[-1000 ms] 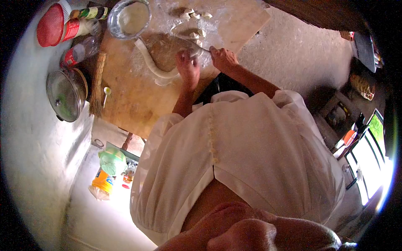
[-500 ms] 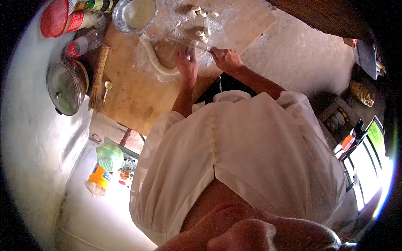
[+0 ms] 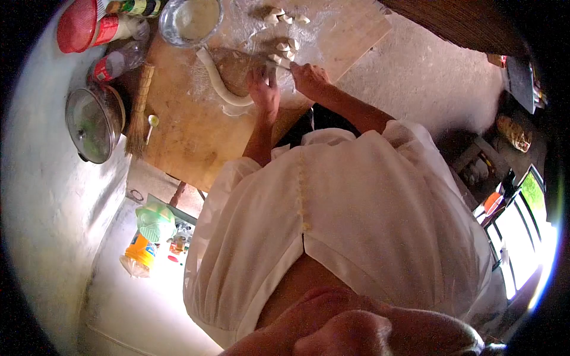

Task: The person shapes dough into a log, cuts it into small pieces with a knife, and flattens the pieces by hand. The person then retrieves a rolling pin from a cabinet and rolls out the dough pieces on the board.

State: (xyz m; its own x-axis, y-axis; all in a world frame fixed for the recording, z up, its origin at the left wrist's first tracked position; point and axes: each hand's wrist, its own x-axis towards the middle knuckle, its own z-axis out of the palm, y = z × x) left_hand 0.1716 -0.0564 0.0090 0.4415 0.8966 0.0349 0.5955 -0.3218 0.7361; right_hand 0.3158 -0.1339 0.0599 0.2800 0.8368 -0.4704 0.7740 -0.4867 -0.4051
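A long curved rope of dough (image 3: 214, 77) lies on the floured wooden board (image 3: 190, 139). My left hand (image 3: 263, 92) is closed over its near right end, and the fingers partly hide the dough there. In my right hand (image 3: 310, 81) is a knife (image 3: 285, 67), its handle gripped and its thin blade pointing left, just beyond my left fingers. Small cut dough pieces (image 3: 289, 46) sit close past the blade. Farther off on the board is a second group of dough pieces (image 3: 285, 18).
A metal bowl (image 3: 166, 28) of pale flour stands at the board's far left. Along the left side are plastic bottles (image 3: 120, 61), a red basket (image 3: 76, 26), a glass-lidded pot (image 3: 90, 126), a straw brush (image 3: 138, 121) and a spoon (image 3: 151, 126). Concrete floor (image 3: 424, 89) lies to the right.
My right hand has shifted left and a little toward me with the knife. A cut dough piece by the blade has moved right, closer to the nearer group. My left hand stays nearly still.
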